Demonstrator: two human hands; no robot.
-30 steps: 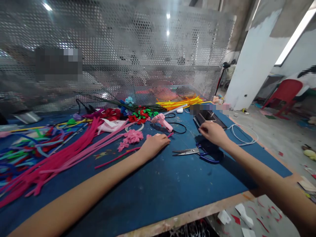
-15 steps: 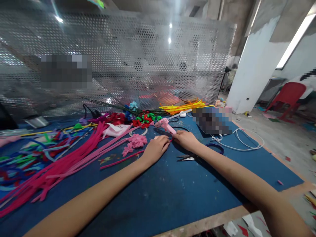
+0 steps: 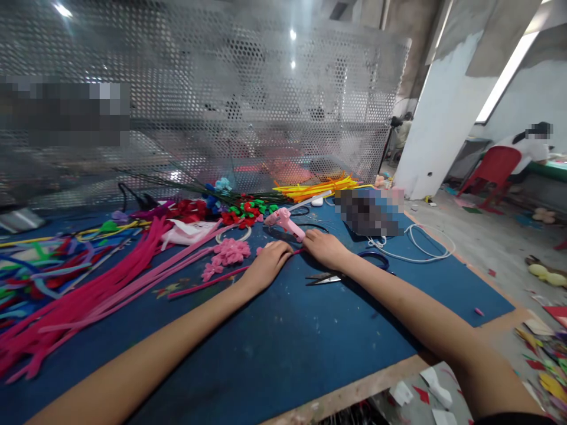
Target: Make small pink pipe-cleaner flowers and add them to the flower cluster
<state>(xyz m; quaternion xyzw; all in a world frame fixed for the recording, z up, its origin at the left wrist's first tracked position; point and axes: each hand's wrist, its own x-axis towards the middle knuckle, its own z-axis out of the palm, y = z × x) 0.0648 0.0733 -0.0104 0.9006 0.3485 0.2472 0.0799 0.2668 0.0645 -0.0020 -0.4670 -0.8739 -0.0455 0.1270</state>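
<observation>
A dark pink pipe cleaner (image 3: 208,282) runs under my left hand (image 3: 268,265) and shows again in the small gap between my hands. My left fingers are closed over it, low on the blue table. Its other end goes into the pinched fingers of my right hand (image 3: 325,249); the fingertips are partly hidden. Just beyond the hands lies a pink glue gun (image 3: 286,223), its handle end close to my right fingers. Scissors (image 3: 325,278) lie partly beneath my right forearm. Left of my left hand is a cluster of fuzzy pink flowers (image 3: 230,252).
Dark pink pipe cleaners (image 3: 110,265) and a multicoloured heap spread over the left side. Yellow pipe cleaners (image 3: 314,188) lie at the back, before a perforated metal screen (image 3: 199,88). A white cable (image 3: 427,258) loops at right. Beyond, a person sits on a red chair (image 3: 494,168).
The view has turned to the right, so the table things appear further left. My hands are slightly further apart, with a little more pipe cleaner showing between them.
</observation>
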